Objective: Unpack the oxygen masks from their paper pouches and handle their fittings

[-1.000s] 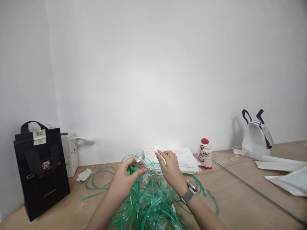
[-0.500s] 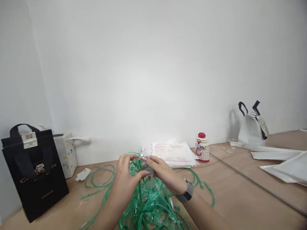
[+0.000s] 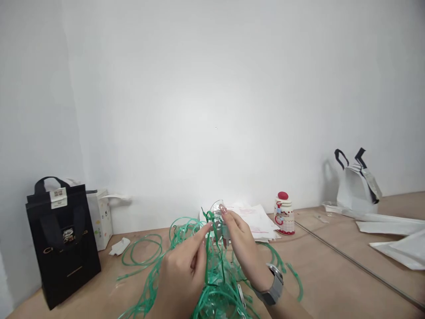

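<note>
A clear oxygen mask (image 3: 217, 211) is up in front of me above the pile, and my right hand (image 3: 242, 243) is closed around its right side, thumb on top. A green elastic strap (image 3: 207, 261) hangs from the mask in a long loop. My left hand (image 3: 182, 270) is at the left of the mask, its other fingers curled and its index fingertip at the strap; the hand itself hides part of the grip. Below both hands lies a tangled heap of green tubing (image 3: 217, 294) with more clear plastic parts in it.
A black bag (image 3: 63, 248) and a white box (image 3: 103, 219) stand at the left, near a crumpled tissue (image 3: 120, 246). Printed papers (image 3: 262, 221) lie behind my hands, beside a red-topped bottle (image 3: 284, 215). A thin rod (image 3: 352, 259), white packets (image 3: 403, 248) and a white bag (image 3: 355, 190) are at the right.
The mask has turned and moved slightly right, its strap now hanging loose in view. My left hand has dropped from the mask's side to the strap; my right still holds the mask.
</note>
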Demonstrator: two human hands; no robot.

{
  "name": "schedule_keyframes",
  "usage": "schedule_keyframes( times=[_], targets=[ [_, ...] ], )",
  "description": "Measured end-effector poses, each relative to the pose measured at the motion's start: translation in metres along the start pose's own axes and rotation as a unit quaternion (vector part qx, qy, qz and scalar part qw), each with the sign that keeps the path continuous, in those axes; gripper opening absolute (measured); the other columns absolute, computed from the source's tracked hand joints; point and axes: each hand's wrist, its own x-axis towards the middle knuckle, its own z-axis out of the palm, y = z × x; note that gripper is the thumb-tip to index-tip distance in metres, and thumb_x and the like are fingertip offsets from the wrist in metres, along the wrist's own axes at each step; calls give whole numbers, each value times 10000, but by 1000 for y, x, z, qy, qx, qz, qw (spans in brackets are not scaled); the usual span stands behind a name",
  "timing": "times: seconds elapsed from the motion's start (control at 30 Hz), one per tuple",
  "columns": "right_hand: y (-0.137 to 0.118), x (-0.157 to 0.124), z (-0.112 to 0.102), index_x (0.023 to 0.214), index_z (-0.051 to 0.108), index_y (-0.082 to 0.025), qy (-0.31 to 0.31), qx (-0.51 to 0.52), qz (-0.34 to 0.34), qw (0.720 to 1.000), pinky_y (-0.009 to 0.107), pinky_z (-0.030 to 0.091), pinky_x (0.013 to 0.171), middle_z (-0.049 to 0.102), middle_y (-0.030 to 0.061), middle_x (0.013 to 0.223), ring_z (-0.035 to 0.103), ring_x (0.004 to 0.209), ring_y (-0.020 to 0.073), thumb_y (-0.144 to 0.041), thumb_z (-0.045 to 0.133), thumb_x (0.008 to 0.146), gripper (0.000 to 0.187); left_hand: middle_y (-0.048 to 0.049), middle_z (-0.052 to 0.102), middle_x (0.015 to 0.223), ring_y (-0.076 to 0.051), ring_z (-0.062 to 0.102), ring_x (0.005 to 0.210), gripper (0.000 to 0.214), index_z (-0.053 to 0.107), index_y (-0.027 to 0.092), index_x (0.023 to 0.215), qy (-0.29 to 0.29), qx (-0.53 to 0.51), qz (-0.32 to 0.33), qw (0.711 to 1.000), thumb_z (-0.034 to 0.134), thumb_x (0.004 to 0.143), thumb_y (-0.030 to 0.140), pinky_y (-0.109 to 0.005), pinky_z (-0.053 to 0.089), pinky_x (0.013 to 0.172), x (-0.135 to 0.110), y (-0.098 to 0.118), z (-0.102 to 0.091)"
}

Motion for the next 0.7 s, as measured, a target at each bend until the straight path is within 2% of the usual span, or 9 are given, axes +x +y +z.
schedule_keyframes(
  times=[0.13, 0.23, 0.3, 0.4, 0.47, 0.57, 0.63, 0.7],
  targets=[
    [-2, -5, 2, 731, 471, -200, -3, -29, -14, 999, 234, 364, 593, 417, -28, 677, 397, 639, 138, -546, 466, 832, 360, -33, 684, 658, -147, 525, 468, 377, 650, 308, 1111, 10, -36, -30, 999, 555, 753, 238, -238, 406, 567, 1, -6, 1],
    [3, -3, 3, 752, 470, -200, -10, -31, -24, 999, 238, 371, 615, 429, -23, 689, 419, 669, 148, -544, 458, 839, 355, -35, 698, 678, -157, 544, 478, 372, 644, 318, 1116, -11, -12, -40, 999, 532, 767, 251, -239, 400, 553, 0, -11, 2],
    [7, 0, 1, 762, 470, -203, -8, -31, -29, 999, 241, 377, 653, 446, -18, 708, 440, 718, 157, -536, 459, 842, 343, -26, 696, 673, -163, 569, 508, 400, 606, 330, 1165, -25, 12, -32, 999, 508, 787, 242, -233, 393, 545, -1, -16, 4],
    [10, 3, -1, 765, 467, -206, -3, -35, -28, 999, 240, 378, 693, 463, -20, 734, 449, 742, 153, -525, 457, 849, 330, -34, 712, 785, -159, 599, 575, 405, 602, 327, 1172, -34, 24, 3, 999, 508, 791, 228, -225, 396, 572, -1, -21, 8],
    [10, 3, -1, 769, 469, -206, -7, -36, -32, 999, 240, 380, 711, 477, -19, 756, 452, 749, 149, -514, 454, 855, 320, -25, 684, 709, -142, 556, 519, 358, 629, 303, 1135, -22, 17, -5, 1000, 502, 804, 249, -222, 381, 549, 0, -22, 10],
    [6, -1, -1, 778, 496, -207, -30, -24, -27, 999, 245, 392, 720, 496, -9, 768, 459, 762, 155, -504, 451, 858, 312, 45, 490, 512, -127, 427, 429, 300, 594, 259, 1093, 7, -37, -86, 996, 503, 822, 351, -215, 331, 473, 3, -19, 10],
    [3, -4, 0, 783, 536, -202, -58, -14, -7, 998, 259, 406, 716, 524, 7, 780, 471, 762, 166, -531, 442, 849, 349, 57, 434, 521, -125, 412, 446, 257, 581, 240, 960, -25, -82, -124, 989, 539, 793, 431, -210, 318, 454, 5, -16, 6],
    [2, -7, 1, 792, 584, -192, -85, -12, 15, 996, 278, 417, 736, 556, 28, 806, 494, 794, 185, -574, 437, 832, 411, 38, 457, 544, -124, 430, 480, 251, 565, 226, 743, -94, -92, -111, 985, 559, 769, 475, -211, 317, 464, 7, -13, 1]
  ],
)
